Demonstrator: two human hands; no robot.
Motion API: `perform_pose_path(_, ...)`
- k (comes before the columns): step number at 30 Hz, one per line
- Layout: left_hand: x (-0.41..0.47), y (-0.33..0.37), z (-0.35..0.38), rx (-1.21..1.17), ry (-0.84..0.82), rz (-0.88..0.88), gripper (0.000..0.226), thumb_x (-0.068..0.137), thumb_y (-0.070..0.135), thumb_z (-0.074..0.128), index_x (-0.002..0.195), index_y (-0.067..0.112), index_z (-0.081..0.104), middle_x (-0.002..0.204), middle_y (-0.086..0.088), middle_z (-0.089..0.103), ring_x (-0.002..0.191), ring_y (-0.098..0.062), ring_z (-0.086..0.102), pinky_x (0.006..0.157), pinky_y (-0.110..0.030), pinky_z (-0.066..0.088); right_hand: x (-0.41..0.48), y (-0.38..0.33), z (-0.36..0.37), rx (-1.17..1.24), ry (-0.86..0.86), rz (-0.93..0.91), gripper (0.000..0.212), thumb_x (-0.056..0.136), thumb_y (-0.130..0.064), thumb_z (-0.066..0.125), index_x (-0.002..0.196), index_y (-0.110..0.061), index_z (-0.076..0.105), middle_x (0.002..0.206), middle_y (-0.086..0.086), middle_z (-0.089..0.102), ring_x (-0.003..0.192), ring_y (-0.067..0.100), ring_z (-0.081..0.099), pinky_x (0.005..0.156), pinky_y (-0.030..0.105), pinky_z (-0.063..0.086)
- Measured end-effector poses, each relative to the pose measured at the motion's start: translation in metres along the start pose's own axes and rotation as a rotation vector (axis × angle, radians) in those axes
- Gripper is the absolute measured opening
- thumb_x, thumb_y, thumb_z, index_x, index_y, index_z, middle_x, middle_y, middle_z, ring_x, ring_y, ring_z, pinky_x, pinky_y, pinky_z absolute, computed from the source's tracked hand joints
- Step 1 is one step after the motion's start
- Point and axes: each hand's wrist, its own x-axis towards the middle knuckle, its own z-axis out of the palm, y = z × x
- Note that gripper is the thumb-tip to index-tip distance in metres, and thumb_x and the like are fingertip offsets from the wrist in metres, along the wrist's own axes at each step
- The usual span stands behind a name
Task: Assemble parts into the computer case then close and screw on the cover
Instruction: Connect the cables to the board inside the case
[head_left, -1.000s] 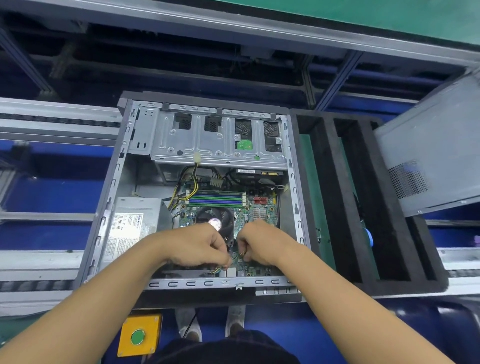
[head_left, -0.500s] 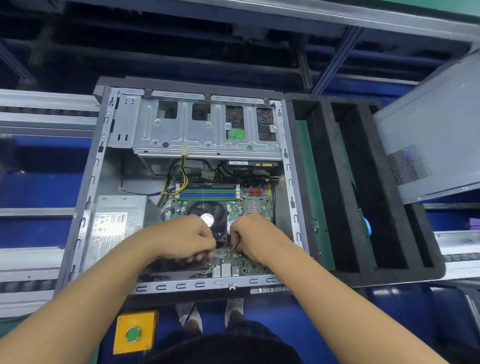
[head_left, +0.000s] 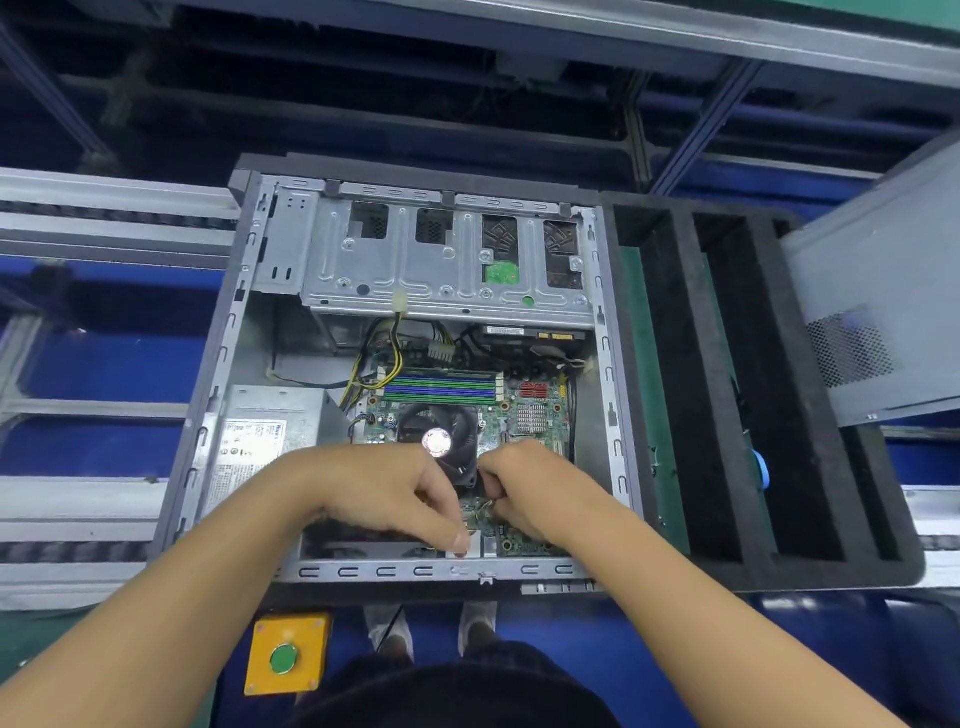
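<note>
Blue conveyor bg; boxy steel case, R hand pinching thin wires

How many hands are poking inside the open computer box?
2. The bare left hand reaches down to the near edge of the green circuit board; the bare right hand, beside it on the right, pinches a thin pale wire next to the round black fan. None look hidden.

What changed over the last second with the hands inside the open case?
The left hand stretched its fingertips toward the near edge of the motherboard, away from the right hand; whether it grips anything there is hidden. The right hand kept pinching the thin wires. The computer case, the cover at right and the foam tray stayed put.
</note>
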Motion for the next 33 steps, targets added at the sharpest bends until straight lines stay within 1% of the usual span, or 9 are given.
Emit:
perform_pose_path(5, -0.004, 0.0, -0.003, -0.104, -0.008, 0.106, 0.008, 0.089, 0.03, 0.073, 0.093, 0.024, 0.076, 0.068, 0.02, 0.064, 0.06, 0.004, 0.052, 0.06, -0.009, 0.038, 0.0, 0.002, 0.0, 0.157, 0.203, -0.019, 0.021, 0.085, -0.002, 0.065, 0.082, -0.02, 0.055, 0.084, -0.006, 0.056, 0.078, 0.018, 0.056, 0.067, 0.029, 0.044)
perform_pose_path(9, -0.002, 0.0, -0.001, -0.144, -0.017, 0.015, 0.012, 0.091, 0.025, 0.07, 0.086, 0.013, 0.071, 0.065, 0.009, 0.058, 0.058, -0.005, 0.049, 0.059, -0.023, 0.041, 0.001, 0.002, 0.001, 0.238, 0.365, -0.037, 0.028, 0.087, -0.013, 0.076, 0.084, -0.029, 0.053, 0.079, -0.018, 0.047, 0.073, 0.007, 0.048, 0.068, 0.023, 0.04)
perform_pose_path(12, 0.002, 0.0, 0.003, -0.192, 0.017, -0.059, 0.024, 0.092, 0.03, 0.066, 0.083, 0.008, 0.068, 0.065, 0.004, 0.058, 0.058, -0.011, 0.05, 0.053, -0.024, 0.043, -0.001, 0.002, 0.001, 0.262, 0.437, -0.063, 0.029, 0.085, -0.014, 0.076, 0.082, -0.032, 0.053, 0.078, -0.019, 0.046, 0.069, -0.001, 0.047, 0.068, 0.025, 0.046)
perform_pose_path(15, 0.008, -0.002, 0.003, -0.243, 0.196, -0.14, 0.036, 0.092, 0.044, 0.065, 0.073, 0.013, 0.063, 0.06, 0.001, 0.057, 0.052, -0.015, 0.051, 0.043, -0.025, 0.043, -0.001, 0.0, 0.0, 0.275, 0.469, -0.082, 0.027, 0.085, -0.013, 0.075, 0.081, -0.031, 0.056, 0.079, -0.02, 0.045, 0.069, -0.006, 0.047, 0.069, 0.024, 0.044)
perform_pose_path(18, 0.015, -0.005, 0.004, -0.241, 0.491, -0.149, 0.032, 0.087, 0.04, 0.073, 0.077, 0.013, 0.058, 0.054, 0.0, 0.06, 0.041, -0.017, 0.053, 0.038, -0.025, 0.044, -0.002, 0.0, 0.001, 0.317, 0.505, -0.098, 0.017, 0.084, -0.009, 0.077, 0.084, -0.021, 0.065, 0.083, -0.016, 0.048, 0.067, -0.006, 0.045, 0.068, 0.023, 0.043)
perform_pose_path(20, 0.017, -0.006, 0.004, -0.373, 0.594, -0.095, 0.024, 0.084, 0.025, 0.078, 0.088, 0.011, 0.059, 0.063, -0.001, 0.064, 0.051, -0.016, 0.064, 0.041, -0.027, 0.05, -0.003, 0.0, 0.001, 0.344, 0.539, -0.098, 0.014, 0.085, -0.007, 0.077, 0.087, -0.017, 0.067, 0.087, -0.011, 0.05, 0.067, -0.005, 0.045, 0.068, 0.024, 0.042)
perform_pose_path(24, 0.017, -0.007, 0.005, -0.506, 0.551, -0.049, 0.016, 0.082, 0.007, 0.077, 0.094, 0.007, 0.067, 0.075, -0.006, 0.072, 0.075, -0.019, 0.073, 0.062, -0.036, 0.062, -0.004, -0.001, -0.001, 0.367, 0.589, -0.087, 0.014, 0.086, -0.006, 0.077, 0.089, -0.015, 0.067, 0.088, -0.013, 0.046, 0.065, -0.002, 0.046, 0.067, 0.015, 0.037)
perform_pose_path(29, 0.017, -0.007, 0.006, -0.546, 0.601, -0.047, 0.01, 0.083, -0.003, 0.067, 0.088, 0.005, 0.069, 0.069, -0.008, 0.07, 0.071, -0.023, 0.074, 0.064, -0.032, 0.061, -0.006, -0.002, -0.002, 0.388, 0.578, -0.095, 0.011, 0.089, -0.009, 0.076, 0.095, -0.014, 0.07, 0.091, -0.012, 0.048, 0.069, 0.005, 0.05, 0.07, 0.008, 0.038)
perform_pose_path(33, 0.018, -0.008, 0.006, -0.554, 0.64, -0.066, 0.01, 0.082, -0.004, 0.064, 0.086, 0.005, 0.069, 0.066, -0.005, 0.068, 0.067, -0.022, 0.072, 0.063, -0.032, 0.061, -0.008, -0.003, -0.002, 0.363, 0.559, -0.133, 0.012, 0.091, -0.008, 0.074, 0.103, -0.012, 0.073, 0.09, -0.012, 0.048, 0.068, -0.002, 0.048, 0.072, 0.005, 0.036)
